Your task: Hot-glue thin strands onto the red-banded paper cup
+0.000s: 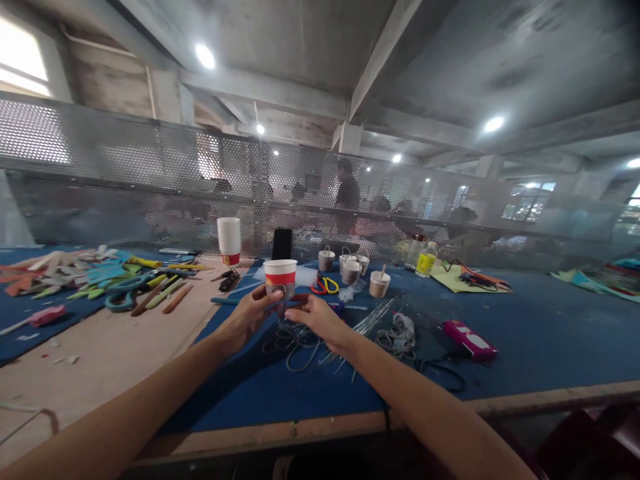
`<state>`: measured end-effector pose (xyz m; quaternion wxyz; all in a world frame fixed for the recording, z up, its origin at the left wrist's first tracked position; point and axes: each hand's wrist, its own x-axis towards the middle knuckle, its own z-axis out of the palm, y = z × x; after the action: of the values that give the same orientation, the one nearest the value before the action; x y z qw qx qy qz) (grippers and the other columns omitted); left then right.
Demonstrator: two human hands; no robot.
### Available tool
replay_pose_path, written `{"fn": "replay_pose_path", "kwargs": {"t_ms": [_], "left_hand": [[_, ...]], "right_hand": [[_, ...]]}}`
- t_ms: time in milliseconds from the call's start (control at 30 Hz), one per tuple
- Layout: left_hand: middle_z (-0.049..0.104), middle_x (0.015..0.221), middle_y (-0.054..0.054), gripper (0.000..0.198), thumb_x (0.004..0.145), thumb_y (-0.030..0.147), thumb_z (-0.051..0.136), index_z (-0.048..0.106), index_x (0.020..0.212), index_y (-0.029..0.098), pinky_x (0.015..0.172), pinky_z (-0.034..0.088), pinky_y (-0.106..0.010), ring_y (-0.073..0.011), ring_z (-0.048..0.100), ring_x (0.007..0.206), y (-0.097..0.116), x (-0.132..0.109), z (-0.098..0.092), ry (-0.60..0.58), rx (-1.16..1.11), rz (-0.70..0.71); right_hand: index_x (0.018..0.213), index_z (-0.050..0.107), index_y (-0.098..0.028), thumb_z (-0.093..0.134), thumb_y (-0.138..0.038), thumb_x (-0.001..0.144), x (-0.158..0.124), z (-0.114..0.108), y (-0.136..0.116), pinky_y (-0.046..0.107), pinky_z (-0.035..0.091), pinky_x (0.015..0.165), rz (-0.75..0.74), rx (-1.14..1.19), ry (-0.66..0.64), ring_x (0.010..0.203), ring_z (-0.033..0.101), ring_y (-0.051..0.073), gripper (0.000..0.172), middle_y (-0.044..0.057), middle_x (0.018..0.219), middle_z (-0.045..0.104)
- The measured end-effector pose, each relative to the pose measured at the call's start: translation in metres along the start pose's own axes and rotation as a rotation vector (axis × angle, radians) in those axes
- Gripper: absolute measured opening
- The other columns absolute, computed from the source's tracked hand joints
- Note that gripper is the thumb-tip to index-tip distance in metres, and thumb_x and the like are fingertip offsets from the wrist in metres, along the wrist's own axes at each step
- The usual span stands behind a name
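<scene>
My left hand (249, 315) and my right hand (316, 318) meet over the blue mat, just in front of a white paper cup with a red band (280, 275). Both hands have their fingers pinched together on a thin dark piece (286, 303) between them; I cannot make out what it is. Loops of grey wire (295, 343) lie on the mat right under the hands. Several straight thin metal rods (367, 327) lie just to the right of my right hand.
A blue mat (525, 333) covers the bench. A pink tool (469, 340) lies right. Small cups (350, 267), red-and-yellow scissors (325, 285), a black phone (282, 243), stacked white cups (229, 239) stand behind. Coloured tools (120, 283) lie left. A mesh fence (150, 173) backs the bench, with people beyond.
</scene>
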<state>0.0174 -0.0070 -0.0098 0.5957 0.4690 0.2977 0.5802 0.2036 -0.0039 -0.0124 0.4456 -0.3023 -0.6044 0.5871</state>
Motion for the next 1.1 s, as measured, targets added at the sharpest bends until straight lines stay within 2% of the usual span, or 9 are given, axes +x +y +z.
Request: {"fn": "replay_pose_path", "kwargs": {"t_ms": [133, 267, 400, 533, 733, 1100], "left_hand": [[0.081, 0.112, -0.010, 0.041, 0.072, 0.031, 0.095, 0.080, 0.108, 0.018, 0.098, 0.055, -0.037, -0.0252, 0.073, 0.106, -0.005, 0.005, -0.005, 0.028, 0.052, 0.022], [0.081, 0.114, -0.009, 0.039, 0.071, 0.035, 0.096, 0.081, 0.104, 0.020, 0.099, 0.055, -0.036, -0.0257, 0.072, 0.111, -0.009, 0.008, -0.008, 0.038, 0.066, 0.023], [0.081, 0.121, -0.012, 0.042, 0.070, 0.037, 0.096, 0.082, 0.105, 0.019, 0.102, 0.053, -0.037, -0.0296, 0.069, 0.122, -0.006, 0.005, -0.004, 0.034, 0.101, -0.002], [0.080, 0.127, -0.013, 0.044, 0.073, 0.037, 0.095, 0.081, 0.111, 0.019, 0.103, 0.052, -0.036, -0.0295, 0.068, 0.125, -0.004, 0.002, -0.002, 0.001, 0.112, -0.028], [0.079, 0.129, -0.013, 0.043, 0.078, 0.035, 0.091, 0.081, 0.117, 0.021, 0.103, 0.053, -0.037, -0.0313, 0.067, 0.129, -0.007, 0.004, -0.006, -0.066, 0.107, -0.019], [0.078, 0.133, -0.013, 0.042, 0.079, 0.035, 0.090, 0.082, 0.119, 0.021, 0.100, 0.053, -0.033, -0.0303, 0.065, 0.133, -0.010, 0.006, -0.008, -0.101, 0.094, -0.030]], "right_hand": [[0.093, 0.071, -0.016, 0.093, -0.054, 0.065, -0.001, -0.003, 0.002, 0.034, 0.054, 0.089, 0.005, 0.023, 0.066, 0.081, 0.073, 0.019, 0.052, -0.001, 0.074, 0.072], [0.084, 0.070, -0.018, 0.087, -0.053, 0.072, -0.002, -0.012, -0.001, 0.030, 0.051, 0.080, -0.064, -0.033, 0.154, 0.068, 0.068, 0.015, 0.041, -0.006, 0.065, 0.063], [0.082, 0.067, -0.020, 0.081, -0.046, 0.077, -0.003, -0.015, -0.006, 0.031, 0.051, 0.084, -0.135, -0.045, 0.225, 0.072, 0.070, 0.017, 0.031, -0.003, 0.071, 0.069], [0.084, 0.065, -0.021, 0.076, -0.042, 0.079, -0.001, -0.017, -0.008, 0.033, 0.052, 0.090, -0.174, -0.029, 0.245, 0.078, 0.072, 0.019, 0.024, -0.001, 0.077, 0.073], [0.083, 0.064, -0.022, 0.073, -0.044, 0.080, 0.003, -0.020, -0.007, 0.032, 0.052, 0.086, -0.209, -0.106, 0.287, 0.084, 0.071, 0.020, 0.024, 0.001, 0.078, 0.073], [0.082, 0.062, -0.024, 0.070, -0.045, 0.081, 0.002, -0.023, -0.009, 0.032, 0.053, 0.083, -0.247, -0.192, 0.317, 0.084, 0.069, 0.020, 0.022, 0.001, 0.080, 0.072]]}}
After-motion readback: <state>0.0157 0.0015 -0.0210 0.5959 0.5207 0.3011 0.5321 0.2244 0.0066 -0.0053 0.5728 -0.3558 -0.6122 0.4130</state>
